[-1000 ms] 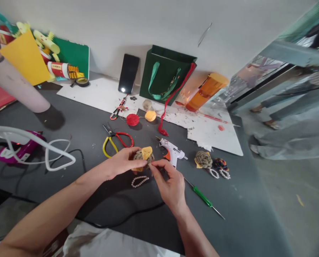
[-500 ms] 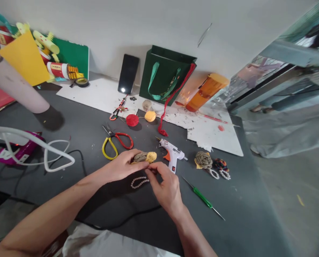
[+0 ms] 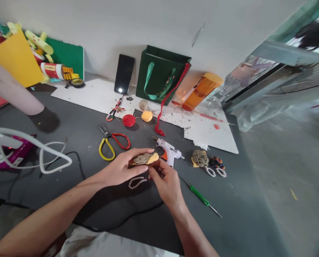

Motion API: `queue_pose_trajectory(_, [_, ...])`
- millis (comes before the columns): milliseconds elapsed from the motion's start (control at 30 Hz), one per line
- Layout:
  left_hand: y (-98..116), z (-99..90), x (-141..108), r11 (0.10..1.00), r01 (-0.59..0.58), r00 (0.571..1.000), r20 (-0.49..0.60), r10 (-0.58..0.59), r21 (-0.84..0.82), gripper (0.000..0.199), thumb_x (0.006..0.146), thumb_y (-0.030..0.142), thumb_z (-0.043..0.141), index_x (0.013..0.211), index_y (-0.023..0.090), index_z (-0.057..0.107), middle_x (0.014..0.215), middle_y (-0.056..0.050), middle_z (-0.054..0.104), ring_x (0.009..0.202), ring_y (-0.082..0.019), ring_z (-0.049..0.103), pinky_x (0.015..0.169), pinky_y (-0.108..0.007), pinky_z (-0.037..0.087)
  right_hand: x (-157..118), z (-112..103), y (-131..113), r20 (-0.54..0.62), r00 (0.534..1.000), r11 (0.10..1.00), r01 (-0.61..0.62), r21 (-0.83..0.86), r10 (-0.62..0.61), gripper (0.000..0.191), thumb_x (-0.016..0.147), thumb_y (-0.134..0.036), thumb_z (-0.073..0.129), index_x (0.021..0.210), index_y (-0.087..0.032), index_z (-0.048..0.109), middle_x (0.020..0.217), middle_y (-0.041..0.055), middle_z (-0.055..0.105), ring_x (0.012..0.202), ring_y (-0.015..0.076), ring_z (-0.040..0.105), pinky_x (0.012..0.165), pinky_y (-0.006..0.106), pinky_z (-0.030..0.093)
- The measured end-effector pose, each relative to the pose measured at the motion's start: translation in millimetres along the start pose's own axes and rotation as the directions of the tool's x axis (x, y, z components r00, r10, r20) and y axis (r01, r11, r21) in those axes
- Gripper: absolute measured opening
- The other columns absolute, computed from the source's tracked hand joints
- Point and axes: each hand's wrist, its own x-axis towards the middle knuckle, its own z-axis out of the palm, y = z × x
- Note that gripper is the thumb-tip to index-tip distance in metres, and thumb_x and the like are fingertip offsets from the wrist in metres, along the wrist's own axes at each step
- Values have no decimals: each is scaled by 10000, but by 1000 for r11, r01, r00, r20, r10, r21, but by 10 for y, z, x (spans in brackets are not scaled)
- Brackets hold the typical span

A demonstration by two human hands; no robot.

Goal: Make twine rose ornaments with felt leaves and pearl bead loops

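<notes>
My left hand (image 3: 123, 167) is closed around a grey-brown crocheted flower (image 3: 141, 159) with a yellow leaf (image 3: 153, 158), thumb along the near edge and fingers behind. At the flower's right end, the bent fingers of my right hand (image 3: 166, 178) pinch its lower edge; their tips are partly hidden. Just below both hands shows a loop of pearl beads (image 3: 137, 182), its right end close to my right fingertips. Whether it is joined to the flower I cannot tell. A white glue gun (image 3: 170, 150) lies beyond my right hand, and scissors (image 3: 109, 141) with red and yellow handles lie beyond my left.
On the right lie another grey crocheted flower (image 3: 200, 159), a dark multicoloured one (image 3: 217, 163) and a green-handled hook tool (image 3: 199, 195). Behind stand a green paper bag (image 3: 159, 76), a phone (image 3: 124, 74) and an orange bottle (image 3: 202, 92). A white cable (image 3: 52, 146) loops at left.
My hands have tilted the crocheted flower, so its petals and the yellow leaf now face differently. The right fingers have shifted slightly under its right end. The whole view has moved a little.
</notes>
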Motion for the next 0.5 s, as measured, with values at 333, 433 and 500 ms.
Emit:
queue_pose_trajectory(333, [-46, -99, 39, 939, 130, 991, 13, -133, -319, 433, 746, 165, 630, 1176, 206, 663, 1107, -72, 692, 1036, -219, 609, 957, -352, 406, 16, 7, -53, 55, 994, 995, -100, 28, 98, 145, 744, -296, 575, 669, -173, 594, 516, -28, 531, 468, 104, 481, 472, 219, 403])
queue_pose_trajectory(433, [-55, -74, 53, 926, 100, 991, -50, -127, -364, 419, 744, 171, 666, 1162, 204, 670, 1096, -63, 695, 1007, -204, 613, 948, -341, 408, 21, 11, -54, 40, 993, 991, -115, 64, 112, 171, 748, -329, 601, 671, -178, 583, 503, -33, 525, 462, 105, 488, 468, 218, 414])
queue_pose_trajectory(500, [-50, -57, 58, 928, 79, 987, -102, -124, -365, 486, 692, 122, 706, 1166, 221, 663, 1118, -48, 682, 1012, -197, 605, 939, -332, 416, 24, 18, -36, 20, 995, 990, -103, 97, 102, 183, 754, -341, 613, 673, -181, 573, 510, -31, 532, 470, 107, 497, 475, 220, 424])
